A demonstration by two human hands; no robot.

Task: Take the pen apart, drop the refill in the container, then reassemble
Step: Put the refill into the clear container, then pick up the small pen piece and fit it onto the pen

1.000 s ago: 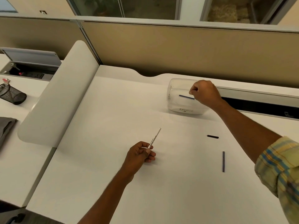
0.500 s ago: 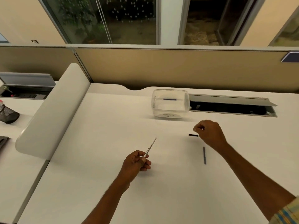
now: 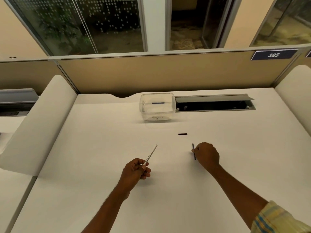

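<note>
In the container (image 3: pixel 157 106) a refill (image 3: pixel 158 103) is already deposited. The barrel (image 3: pixel 151 155) is gripped by the left hand (image 3: pixel 135 171); a dark rod (image 3: pixel 193 151) is pinched by the right hand (image 3: pixel 207 154). Reassembly is judged pending; the cap (image 3: pixel 182 134) lies untouched.

My right hand (image 3: pixel 207 155) covers part of the thin blue rod (image 3: pixel 193 151), so I can't tell whether my fingers grip it. The print on the clear container (image 3: pixel 157 107) is too small to read. My plaid sleeve (image 3: pixel 279 219) runs off the corner
</note>
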